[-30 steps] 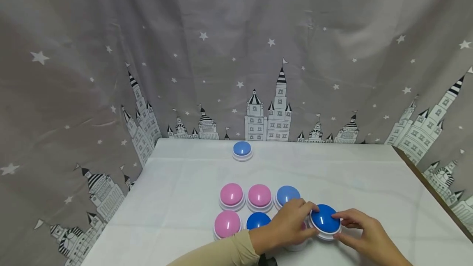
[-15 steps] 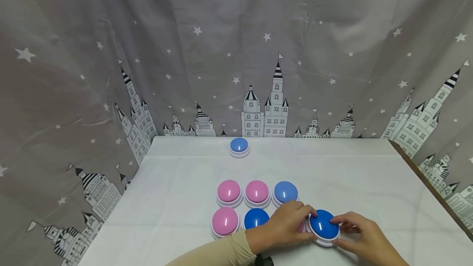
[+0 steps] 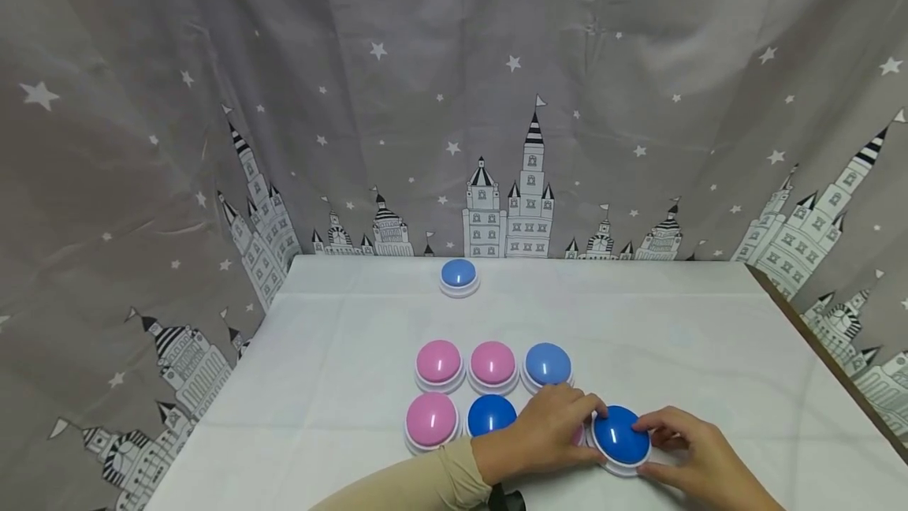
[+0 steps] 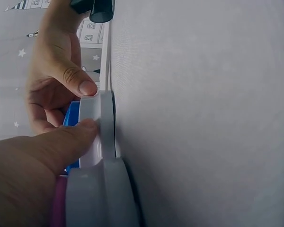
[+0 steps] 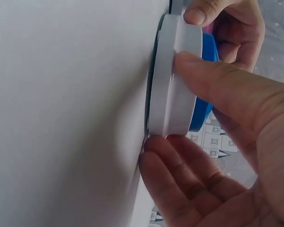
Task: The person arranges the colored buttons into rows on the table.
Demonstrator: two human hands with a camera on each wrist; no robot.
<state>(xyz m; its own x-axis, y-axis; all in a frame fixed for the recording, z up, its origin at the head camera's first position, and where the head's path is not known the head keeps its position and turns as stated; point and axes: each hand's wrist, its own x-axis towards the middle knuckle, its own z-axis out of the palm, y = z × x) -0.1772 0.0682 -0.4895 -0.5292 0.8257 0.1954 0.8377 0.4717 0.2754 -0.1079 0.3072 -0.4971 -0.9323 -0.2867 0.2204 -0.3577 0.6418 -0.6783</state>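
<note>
A dark blue dome push button (image 3: 621, 434) on a round white base sits at the right end of the near row. My left hand (image 3: 546, 430) holds its left side, thumb (image 4: 83, 135) on the white base. From the right, my right hand (image 3: 698, 456) grips the same button, its thumb (image 5: 194, 71) pressed to the base and its other fingers around the far side. A pink push button (image 3: 579, 435) beside it is mostly hidden under my left hand; in the left wrist view the two bases appear to touch.
Left of my hands in the near row are a pink button (image 3: 431, 419) and another dark blue button (image 3: 491, 415). Behind stand two pink buttons (image 3: 438, 361) and a light blue button (image 3: 548, 363). One more light blue button (image 3: 459, 273) stands near the table's back edge.
Both hands have drawn the dark blue button a little toward me, in line with the near row. The head view has shifted slightly. The other buttons have stayed in place.
</note>
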